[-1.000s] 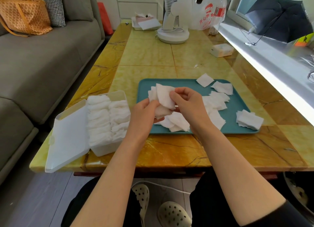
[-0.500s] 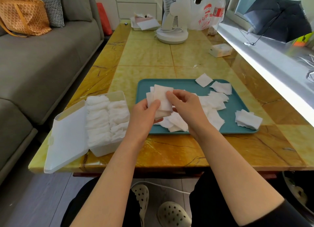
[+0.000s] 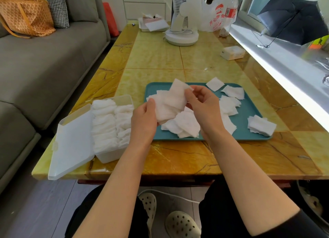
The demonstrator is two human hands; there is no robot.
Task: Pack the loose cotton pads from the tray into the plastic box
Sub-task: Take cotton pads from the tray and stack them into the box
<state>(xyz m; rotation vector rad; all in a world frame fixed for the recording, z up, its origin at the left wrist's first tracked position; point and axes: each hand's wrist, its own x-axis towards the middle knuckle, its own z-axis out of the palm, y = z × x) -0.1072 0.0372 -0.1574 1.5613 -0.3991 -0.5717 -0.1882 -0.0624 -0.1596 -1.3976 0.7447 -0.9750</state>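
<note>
A teal tray (image 3: 249, 130) lies on the yellow marble table with loose white cotton pads (image 3: 185, 125) scattered over it. My left hand (image 3: 144, 120) grips a small stack of cotton pads (image 3: 169, 104) above the tray's left part. My right hand (image 3: 203, 105) pinches the top pad of that stack at its upper right corner. To the left stands the white plastic box (image 3: 114, 155), its lid (image 3: 73, 145) hinged open to the left. Two rows of pads (image 3: 110, 123) fill the box.
A small pile of pads (image 3: 261, 125) sits on the tray's right edge. A white fan (image 3: 181, 23), a plastic bag, a bottle and a small white box (image 3: 232, 52) stand at the table's far end. A grey sofa (image 3: 44, 68) runs along the left, a window sill along the right.
The stack in my left hand has spread wider. My right hand has shifted up to the top pad's upper corner. Both hands stay above the tray.
</note>
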